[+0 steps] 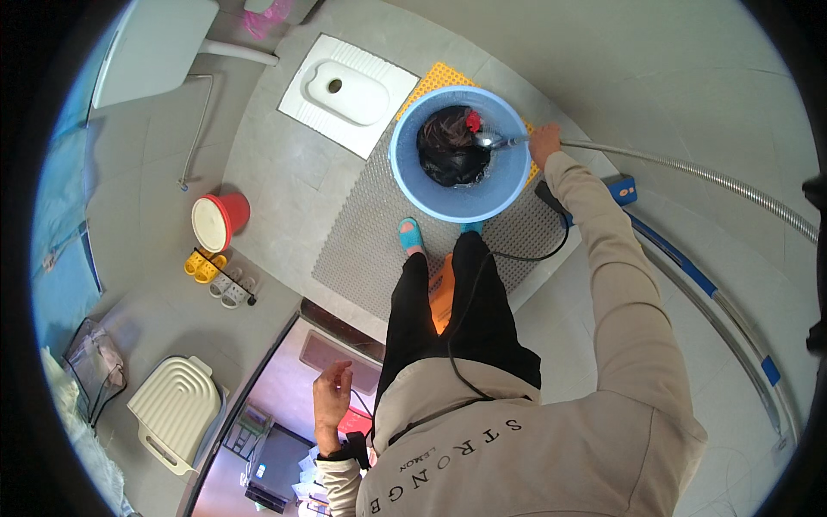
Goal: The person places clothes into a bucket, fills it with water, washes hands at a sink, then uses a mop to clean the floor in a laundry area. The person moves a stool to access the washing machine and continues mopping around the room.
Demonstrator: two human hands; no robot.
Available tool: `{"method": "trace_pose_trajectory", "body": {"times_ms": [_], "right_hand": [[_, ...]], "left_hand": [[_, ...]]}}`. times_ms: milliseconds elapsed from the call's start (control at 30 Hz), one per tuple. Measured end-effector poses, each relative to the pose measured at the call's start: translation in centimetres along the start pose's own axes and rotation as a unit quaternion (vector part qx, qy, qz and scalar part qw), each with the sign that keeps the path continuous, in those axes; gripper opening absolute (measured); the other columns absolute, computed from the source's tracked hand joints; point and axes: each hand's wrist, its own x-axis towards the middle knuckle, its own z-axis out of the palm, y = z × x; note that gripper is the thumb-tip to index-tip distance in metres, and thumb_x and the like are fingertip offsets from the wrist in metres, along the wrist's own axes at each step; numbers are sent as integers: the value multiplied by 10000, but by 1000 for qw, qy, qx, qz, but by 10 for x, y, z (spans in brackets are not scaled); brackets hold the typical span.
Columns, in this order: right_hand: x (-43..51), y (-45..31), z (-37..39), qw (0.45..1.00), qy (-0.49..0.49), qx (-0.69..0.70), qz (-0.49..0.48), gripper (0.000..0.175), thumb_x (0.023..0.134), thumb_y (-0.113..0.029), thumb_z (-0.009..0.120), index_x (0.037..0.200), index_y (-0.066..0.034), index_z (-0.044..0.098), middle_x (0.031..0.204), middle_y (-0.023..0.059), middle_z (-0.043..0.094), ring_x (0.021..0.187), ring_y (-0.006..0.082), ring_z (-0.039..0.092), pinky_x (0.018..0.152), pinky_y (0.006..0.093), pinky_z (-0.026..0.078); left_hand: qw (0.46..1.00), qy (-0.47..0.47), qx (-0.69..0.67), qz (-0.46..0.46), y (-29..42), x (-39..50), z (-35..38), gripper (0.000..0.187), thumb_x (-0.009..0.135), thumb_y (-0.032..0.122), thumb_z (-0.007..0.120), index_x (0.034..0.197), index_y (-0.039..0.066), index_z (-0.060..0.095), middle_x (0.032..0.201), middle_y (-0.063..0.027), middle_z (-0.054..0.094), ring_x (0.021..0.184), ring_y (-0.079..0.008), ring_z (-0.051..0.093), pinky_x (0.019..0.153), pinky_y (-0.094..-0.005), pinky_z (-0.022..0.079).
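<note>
My right hand (544, 145) grips the handle of a chrome shower head (492, 140) at the right rim of a light-blue plastic tub (420, 200). The shower head points inward over dark wet cloth (446, 145) in the tub. A small red item (473, 121) lies on that cloth, and a little water shows around it. From my grip a metal shower hose (685, 167) runs to the right. My left hand (332, 395) hangs by my left side with loosely bent fingers, apart from the tub, and nothing shows in it.
A squat toilet (352, 90) is set in the floor left of the tub. Beneath my feet lies a grey perforated mat (355, 239). A red bucket with a pale lid (223, 221), slippers on a wall rack (216, 278) and a folded beige stool (177, 410) are at left.
</note>
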Motion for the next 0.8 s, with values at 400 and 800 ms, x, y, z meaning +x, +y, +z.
{"method": "trace_pose_trajectory", "body": {"times_ms": [400, 800], "right_hand": [[-9, -9, 1, 990, -51, 127, -16, 169, 832, -146, 593, 892, -156, 751, 887, 74, 714, 857, 258, 698, 676, 417, 537], [-5, -50, 5, 994, -19, 106, -22, 163, 877, -151, 533, 922, -107, 683, 946, 68, 651, 932, 238, 623, 744, 389, 452]], "left_hand": [[1000, 4, 5, 7, -25, -4, 0, 171, 911, 106, 602, 1038, 13, 670, 869, -153, 698, 719, -218, 685, 654, -311, 532], [1000, -2, 0, 8, -49, -3, 12, 181, 905, 106, 602, 1044, 11, 670, 812, -144, 686, 680, -197, 663, 632, -301, 515]]}}
